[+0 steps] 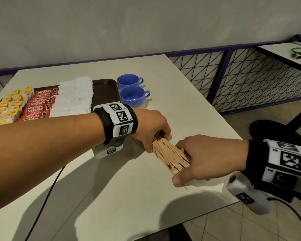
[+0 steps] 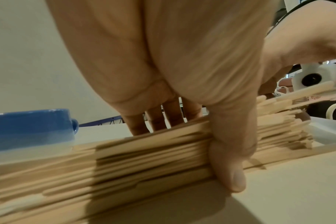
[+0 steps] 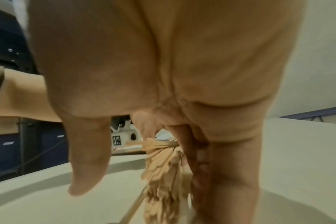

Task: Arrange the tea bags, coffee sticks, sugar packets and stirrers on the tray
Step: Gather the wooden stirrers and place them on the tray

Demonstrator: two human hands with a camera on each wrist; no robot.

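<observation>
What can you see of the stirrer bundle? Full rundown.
The stirrers are a thick bundle of flat, pale sticks that look wooden, with rounded ends. They lie on the white table, off the tray, running diagonally and fanned unevenly at the near end. The left hand grips the far end, thumb on the near side and fingers behind. The right hand holds the near end, fingers against the bundle's side. A stray stick or two lies loose beside it.

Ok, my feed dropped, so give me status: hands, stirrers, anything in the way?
Left hand and right hand both grip the stirrers, bundle on the table. Tray right end bare. Two blue cups beside it.
</observation>
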